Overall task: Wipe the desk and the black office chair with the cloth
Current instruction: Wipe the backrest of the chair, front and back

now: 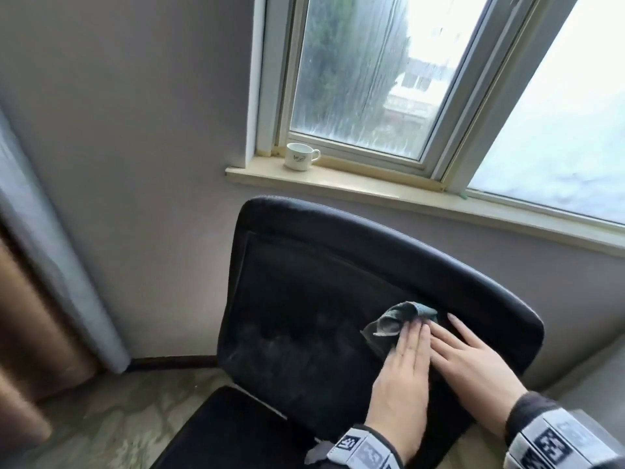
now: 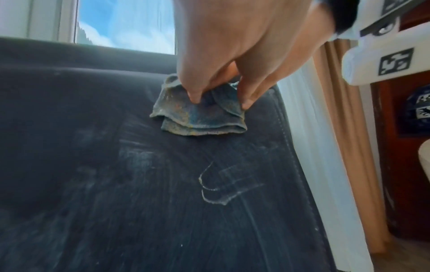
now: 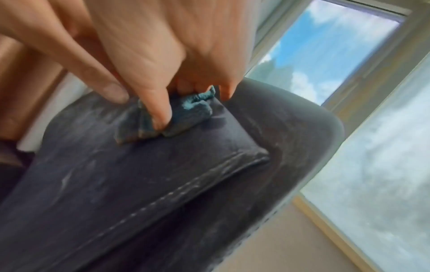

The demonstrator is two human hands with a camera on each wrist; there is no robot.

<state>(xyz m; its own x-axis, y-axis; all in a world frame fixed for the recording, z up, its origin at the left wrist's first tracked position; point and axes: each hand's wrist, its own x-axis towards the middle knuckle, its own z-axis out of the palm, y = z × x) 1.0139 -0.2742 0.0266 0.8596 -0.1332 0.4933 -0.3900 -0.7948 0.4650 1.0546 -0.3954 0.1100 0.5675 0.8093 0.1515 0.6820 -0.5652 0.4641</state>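
The black office chair [image 1: 304, 299] faces me, its backrest [image 2: 116, 184] streaked with pale dust. A crumpled dark teal cloth [image 1: 392, 321] lies on the upper right of the backrest, just below the padded top edge. My left hand [image 1: 411, 336] lies flat on it, fingers straight, and its fingertips press into the cloth [image 2: 200, 117] in the left wrist view. My right hand [image 1: 466, 353] rests flat beside the left, fingers stretched over the cloth's right side. In the right wrist view a fingertip [image 3: 160, 117] pushes the cloth [image 3: 193, 114] against the backrest [image 3: 139, 184].
A white cup [image 1: 299, 157] stands on the windowsill [image 1: 372, 191] behind the chair, below the window [image 1: 355, 79]. A brown and grey curtain [image 1: 33, 299] hangs at the left. The chair's seat [image 1: 236, 431] is below the backrest, over a patterned floor [image 1: 118, 418].
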